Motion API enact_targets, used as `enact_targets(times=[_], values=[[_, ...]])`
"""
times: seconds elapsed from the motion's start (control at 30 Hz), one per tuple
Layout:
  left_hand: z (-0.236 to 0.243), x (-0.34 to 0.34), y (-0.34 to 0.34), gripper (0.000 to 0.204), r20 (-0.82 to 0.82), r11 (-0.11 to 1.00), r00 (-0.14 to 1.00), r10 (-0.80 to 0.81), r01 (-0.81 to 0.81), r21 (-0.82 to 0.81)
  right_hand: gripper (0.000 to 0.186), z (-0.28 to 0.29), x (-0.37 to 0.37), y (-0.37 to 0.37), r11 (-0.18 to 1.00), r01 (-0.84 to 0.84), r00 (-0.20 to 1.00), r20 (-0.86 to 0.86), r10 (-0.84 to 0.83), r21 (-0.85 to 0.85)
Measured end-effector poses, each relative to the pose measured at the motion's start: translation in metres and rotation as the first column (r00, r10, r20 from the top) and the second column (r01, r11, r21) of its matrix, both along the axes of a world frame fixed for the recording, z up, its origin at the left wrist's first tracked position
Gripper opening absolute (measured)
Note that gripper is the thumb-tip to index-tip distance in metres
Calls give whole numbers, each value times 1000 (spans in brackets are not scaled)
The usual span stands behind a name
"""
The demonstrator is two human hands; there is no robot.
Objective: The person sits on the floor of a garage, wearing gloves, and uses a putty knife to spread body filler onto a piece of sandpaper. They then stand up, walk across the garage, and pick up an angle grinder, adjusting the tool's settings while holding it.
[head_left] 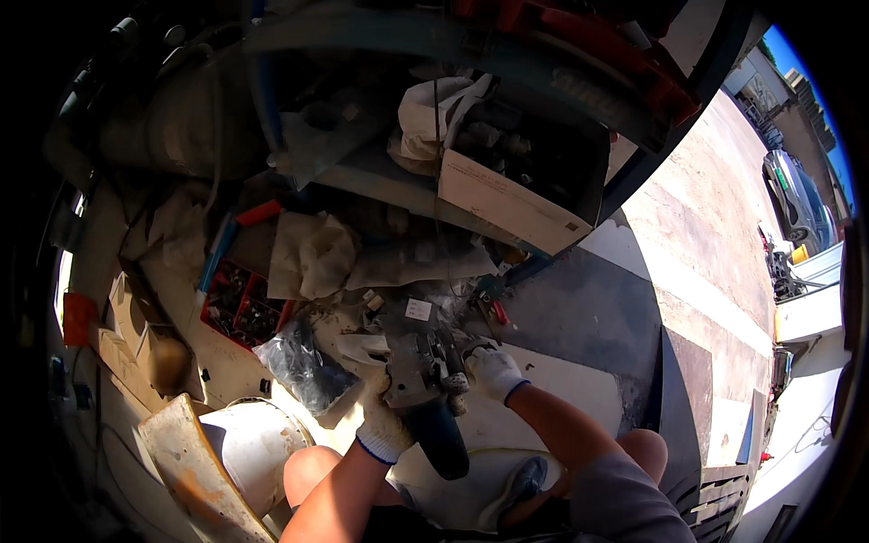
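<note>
Before my knees a dark grey metal machine part (412, 385) stands between my hands, with a black rounded end (436, 442) pointing toward me and a small white label (418, 309) near its far end. My left hand (380, 418), in a white knitted glove, is closed against its left side; the fingers are partly hidden. On the other side my right hand (496, 373), gloved the same way, has its fingers curled in close to the part's right edge. Shadow hides what, if anything, those fingers hold. A clear plastic bag (308, 366) with dark contents lies left of the part.
A red divided tray (240, 312) of small hardware sits left, near a cardboard box (136, 317). A white bucket (258, 443) stands by my left knee. Beyond is a shelf with an open carton (516, 199). A car (797, 201) is parked outside, far right.
</note>
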State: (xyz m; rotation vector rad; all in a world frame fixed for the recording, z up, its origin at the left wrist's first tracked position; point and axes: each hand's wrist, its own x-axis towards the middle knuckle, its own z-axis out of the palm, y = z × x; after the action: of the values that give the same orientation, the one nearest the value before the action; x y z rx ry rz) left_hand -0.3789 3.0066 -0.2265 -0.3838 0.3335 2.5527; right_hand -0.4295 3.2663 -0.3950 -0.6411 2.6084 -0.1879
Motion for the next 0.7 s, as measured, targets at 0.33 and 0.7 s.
enact_targets(times=[0.33, 0.7], values=[[-168, 1, 6, 92, 430, 984, 897, 98, -23, -177, 30, 40, 28, 16, 629, 734, 658, 37, -752, -258], [-253, 56, 15, 76, 666, 958, 723, 185, 18, -285, 85, -7, 114, -60, 569, 792, 412, 881, -232, -221]])
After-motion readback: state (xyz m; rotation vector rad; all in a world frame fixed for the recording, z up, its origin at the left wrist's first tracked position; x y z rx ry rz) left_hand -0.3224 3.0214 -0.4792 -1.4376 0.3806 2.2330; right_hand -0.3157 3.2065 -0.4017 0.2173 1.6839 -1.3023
